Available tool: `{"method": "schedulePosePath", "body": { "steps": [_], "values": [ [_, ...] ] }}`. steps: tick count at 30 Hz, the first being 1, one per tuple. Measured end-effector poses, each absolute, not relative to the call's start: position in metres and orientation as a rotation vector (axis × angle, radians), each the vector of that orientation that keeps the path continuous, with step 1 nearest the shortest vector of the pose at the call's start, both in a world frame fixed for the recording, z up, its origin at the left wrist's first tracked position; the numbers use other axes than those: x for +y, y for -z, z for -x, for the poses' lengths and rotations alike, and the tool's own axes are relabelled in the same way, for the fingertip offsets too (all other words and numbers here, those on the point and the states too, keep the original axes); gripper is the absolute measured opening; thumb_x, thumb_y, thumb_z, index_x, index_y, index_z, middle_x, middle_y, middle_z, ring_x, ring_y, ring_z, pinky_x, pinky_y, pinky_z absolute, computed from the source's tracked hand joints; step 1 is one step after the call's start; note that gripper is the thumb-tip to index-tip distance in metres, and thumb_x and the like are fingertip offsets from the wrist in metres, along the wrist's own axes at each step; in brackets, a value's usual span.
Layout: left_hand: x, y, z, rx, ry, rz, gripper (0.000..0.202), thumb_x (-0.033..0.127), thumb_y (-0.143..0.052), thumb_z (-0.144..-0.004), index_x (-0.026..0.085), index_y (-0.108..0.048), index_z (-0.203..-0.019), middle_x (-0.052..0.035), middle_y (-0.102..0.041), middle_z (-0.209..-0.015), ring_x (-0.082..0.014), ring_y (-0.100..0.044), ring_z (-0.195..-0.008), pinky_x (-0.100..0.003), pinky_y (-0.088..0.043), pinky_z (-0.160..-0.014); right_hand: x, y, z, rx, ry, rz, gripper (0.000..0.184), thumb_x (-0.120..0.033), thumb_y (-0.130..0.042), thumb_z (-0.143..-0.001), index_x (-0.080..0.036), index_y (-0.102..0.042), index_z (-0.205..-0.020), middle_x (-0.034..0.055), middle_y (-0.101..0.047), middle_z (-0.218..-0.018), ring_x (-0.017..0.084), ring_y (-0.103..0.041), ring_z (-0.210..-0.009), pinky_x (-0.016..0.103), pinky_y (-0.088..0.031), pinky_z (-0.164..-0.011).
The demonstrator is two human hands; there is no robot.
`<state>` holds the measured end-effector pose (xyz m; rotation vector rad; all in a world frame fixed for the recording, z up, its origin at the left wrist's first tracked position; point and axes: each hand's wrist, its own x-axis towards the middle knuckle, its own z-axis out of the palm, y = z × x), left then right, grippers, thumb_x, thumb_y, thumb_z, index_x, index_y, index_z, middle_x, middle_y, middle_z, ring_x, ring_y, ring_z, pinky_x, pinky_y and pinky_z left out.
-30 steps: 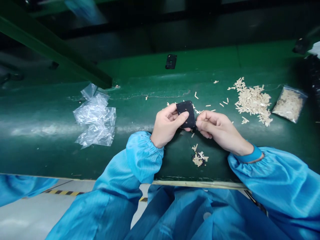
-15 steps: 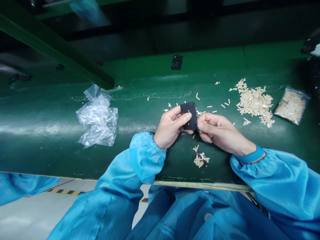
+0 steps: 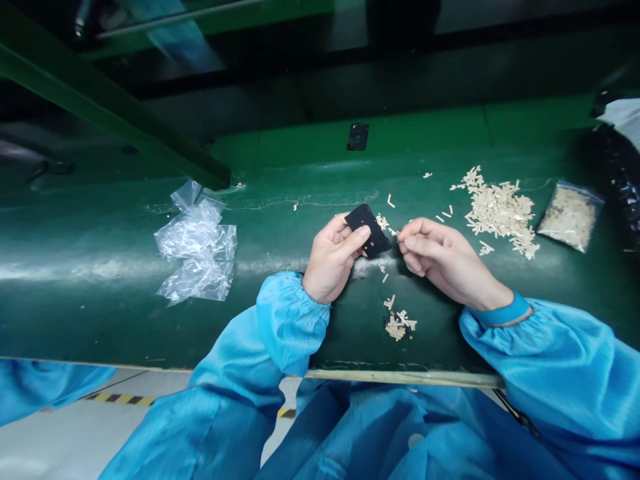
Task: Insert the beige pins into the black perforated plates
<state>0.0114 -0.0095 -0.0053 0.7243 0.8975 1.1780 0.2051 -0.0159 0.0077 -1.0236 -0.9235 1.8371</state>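
My left hand [image 3: 333, 257] grips a small flat black plate [image 3: 369, 231] between thumb and fingers, tilted over the green bench top [image 3: 280, 240]. My right hand [image 3: 440, 257] is just right of the plate, its fingers curled into a pinch near the plate's right edge; what it pinches is too small to make out. Small cream-coloured strips [image 3: 384, 223] lie scattered just behind my fingers. A little heap of the same strips [image 3: 397, 325] sits on the bench below my hands, close to the front edge.
A larger pile of cream strips [image 3: 497, 210] lies at the right, with a filled clear bag [image 3: 569, 216] beside it. Crumpled empty plastic bags [image 3: 196, 243] lie at the left. A black part [image 3: 357, 136] rests on the far ledge. A green beam [image 3: 110, 117] slants overhead.
The black plate has tilted from upright to slanted in my left hand. My right hand has drawn slightly away from its edge. The view has shifted a little.
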Motion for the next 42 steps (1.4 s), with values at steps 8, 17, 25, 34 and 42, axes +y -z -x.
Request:
{"method": "schedulePosePath", "body": {
  "steps": [8,17,25,34,42],
  "values": [
    [-0.008,0.004,-0.008,1.033,-1.178,-0.833,0.05,0.03,-0.09,-0.069,0.02,-0.052,-0.101,0.0031,-0.068,-0.085,-0.0094,-0.069,-0.065,-0.02,-0.062,-0.054,-0.013,-0.008,-0.208,-0.945,-1.757,1.166,0.023,-0.034,-0.072,-0.09,-0.017,-0.063,-0.077,-0.0021,-0.058,-0.067,0.006,-0.044,-0.047,0.023,-0.026,-0.045],
    [-0.009,0.006,-0.008,1.04,-1.175,-0.906,0.049,0.028,-0.088,-0.071,0.021,-0.05,-0.101,0.0045,-0.066,-0.084,-0.0092,-0.07,-0.066,-0.02,-0.065,-0.056,-0.016,-0.009,-0.206,-1.029,-1.804,1.16,0.024,-0.034,-0.072,-0.09,-0.018,-0.061,-0.076,-0.0033,-0.053,-0.063,0.007,-0.041,-0.05,0.025,-0.027,-0.048],
    [-0.009,0.004,-0.008,1.057,-1.183,-0.905,0.047,0.028,-0.088,-0.071,0.02,-0.05,-0.098,0.0044,-0.066,-0.083,-0.009,-0.07,-0.067,-0.019,-0.065,-0.057,-0.015,-0.01,-0.207,-0.998,-1.833,1.175,0.028,-0.038,-0.071,-0.091,-0.018,-0.06,-0.074,-0.0019,-0.056,-0.066,0.007,-0.041,-0.049,0.025,-0.026,-0.046],
    [-0.01,0.004,-0.008,1.077,-1.169,-0.916,0.049,0.03,-0.089,-0.07,0.02,-0.051,-0.098,0.004,-0.066,-0.083,-0.0084,-0.069,-0.067,-0.019,-0.065,-0.058,-0.016,-0.015,-0.205,-0.931,-1.881,1.104,0.02,-0.029,-0.073,-0.087,-0.016,-0.062,-0.076,-0.0049,-0.053,-0.058,0.005,-0.037,-0.046,0.023,-0.024,-0.046],
    [-0.011,0.003,-0.007,1.054,-1.148,-0.894,0.047,0.029,-0.089,-0.072,0.02,-0.05,-0.097,0.0043,-0.067,-0.083,-0.0094,-0.071,-0.067,-0.019,-0.065,-0.057,-0.015,-0.018,-0.207,-0.946,-1.824,1.129,0.021,-0.03,-0.074,-0.085,-0.016,-0.062,-0.075,-0.0053,-0.051,-0.056,0.006,-0.039,-0.048,0.023,-0.025,-0.047]
  ]
}}
